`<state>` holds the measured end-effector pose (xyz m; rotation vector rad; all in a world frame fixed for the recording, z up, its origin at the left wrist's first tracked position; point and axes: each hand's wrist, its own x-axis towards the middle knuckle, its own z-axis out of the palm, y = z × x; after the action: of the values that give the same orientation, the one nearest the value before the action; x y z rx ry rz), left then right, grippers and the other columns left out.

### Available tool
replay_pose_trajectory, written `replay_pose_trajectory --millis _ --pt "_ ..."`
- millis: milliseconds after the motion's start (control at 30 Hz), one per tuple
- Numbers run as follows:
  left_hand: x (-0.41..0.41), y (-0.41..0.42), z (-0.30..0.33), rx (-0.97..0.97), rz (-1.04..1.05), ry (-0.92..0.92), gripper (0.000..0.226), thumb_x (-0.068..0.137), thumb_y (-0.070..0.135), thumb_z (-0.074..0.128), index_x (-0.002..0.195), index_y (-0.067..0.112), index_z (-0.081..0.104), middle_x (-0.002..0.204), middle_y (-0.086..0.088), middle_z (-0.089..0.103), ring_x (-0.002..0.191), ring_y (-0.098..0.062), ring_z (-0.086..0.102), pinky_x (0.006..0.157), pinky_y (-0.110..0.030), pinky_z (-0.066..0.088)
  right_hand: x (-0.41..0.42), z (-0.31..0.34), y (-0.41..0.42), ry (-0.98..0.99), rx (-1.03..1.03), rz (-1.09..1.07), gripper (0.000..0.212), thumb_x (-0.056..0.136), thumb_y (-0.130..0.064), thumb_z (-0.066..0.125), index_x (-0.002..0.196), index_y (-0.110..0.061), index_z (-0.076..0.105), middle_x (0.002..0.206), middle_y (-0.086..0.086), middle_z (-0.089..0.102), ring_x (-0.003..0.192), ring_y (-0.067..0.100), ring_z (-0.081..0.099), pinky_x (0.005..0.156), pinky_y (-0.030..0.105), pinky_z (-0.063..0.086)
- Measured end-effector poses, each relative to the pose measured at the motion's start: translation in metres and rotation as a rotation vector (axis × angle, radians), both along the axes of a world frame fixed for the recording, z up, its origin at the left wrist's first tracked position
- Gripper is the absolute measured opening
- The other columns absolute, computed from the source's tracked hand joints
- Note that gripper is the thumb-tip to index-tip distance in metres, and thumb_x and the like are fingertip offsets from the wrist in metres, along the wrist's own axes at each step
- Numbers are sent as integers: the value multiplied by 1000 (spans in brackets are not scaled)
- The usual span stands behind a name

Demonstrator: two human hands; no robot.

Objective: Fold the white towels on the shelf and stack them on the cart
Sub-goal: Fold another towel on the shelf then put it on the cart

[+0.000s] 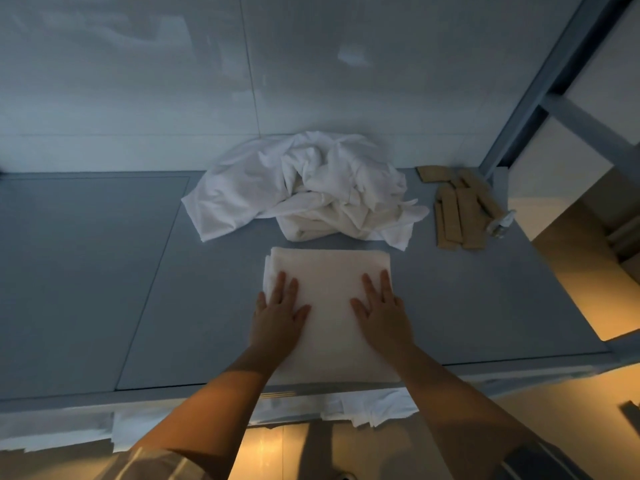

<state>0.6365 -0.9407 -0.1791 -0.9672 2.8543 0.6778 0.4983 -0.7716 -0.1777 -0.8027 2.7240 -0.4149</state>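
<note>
A folded white towel (329, 299) lies flat on the grey shelf (104, 271), reaching from mid-shelf to the front edge. My left hand (278, 311) presses on its left part with straight, spread fingers. On the towel's right part my right hand (382, 306) lies flat the same way. Behind the towel sits a crumpled heap of white towels (304, 188), against the wall. No cart is in view.
Several tan flat packets (457, 209) lie at the shelf's right back, beside a small bottle (500, 225) and the shelf's metal upright (526, 109). White cloth (374, 407) hangs below the shelf's front edge. The wall stands close behind.
</note>
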Motion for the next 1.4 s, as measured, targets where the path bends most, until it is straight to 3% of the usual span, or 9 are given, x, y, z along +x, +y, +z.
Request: replay_pose_trajectory --millis 267,433,600,900,1033,1167,1400 --pt "9 12 -2 -11 -59 12 63 96 53 35 152 32 14 160 6 -8 140 -35 24 111 -48 25 19 6 26 -1 -117 -42 64 96 -50 42 152 -31 16 161 4 -4 140 28 26 109 37 27" --pt "16 30 2 34 -1 55 61 92 56 43 148 40 24 158 -4 -7 138 -33 25 109 -43 24 39 10 42 -220 -266 -423 92 84 -56 60 152 -28 5 152 13 18 132 36 36 103 47 38" --pt "20 46 7 63 11 -7 62 91 59 43 147 45 21 152 -10 3 125 -40 34 105 -43 30 56 13 60 -269 -255 -603 95 76 -64 63 149 -30 12 134 16 33 122 38 42 96 47 43" --pt "18 47 14 163 -33 -52 64 93 54 45 148 44 15 149 -11 2 115 -40 50 103 -42 39 71 9 85 -375 -343 -629 92 75 -61 67 148 -37 15 138 12 39 120 34 48 98 39 41" --pt "24 60 18 191 -46 56 58 94 45 48 147 41 23 150 -3 3 129 -36 35 108 -43 33 77 11 105 -465 -450 -576 93 77 -53 71 150 -35 17 142 1 46 125 28 48 101 38 42" --pt "19 87 22 165 -84 91 57 96 44 45 147 43 21 155 1 -1 139 -31 20 111 -43 28 85 19 132 -395 -567 -584 81 83 -39 71 149 -29 24 142 2 46 127 28 46 103 40 39" --pt "-19 179 38 106 -284 159 56 95 48 45 147 42 24 157 -5 4 139 -35 21 108 -45 31 89 36 229 -267 -593 -744 72 89 -38 62 149 -30 23 144 1 44 128 26 44 97 31 33"
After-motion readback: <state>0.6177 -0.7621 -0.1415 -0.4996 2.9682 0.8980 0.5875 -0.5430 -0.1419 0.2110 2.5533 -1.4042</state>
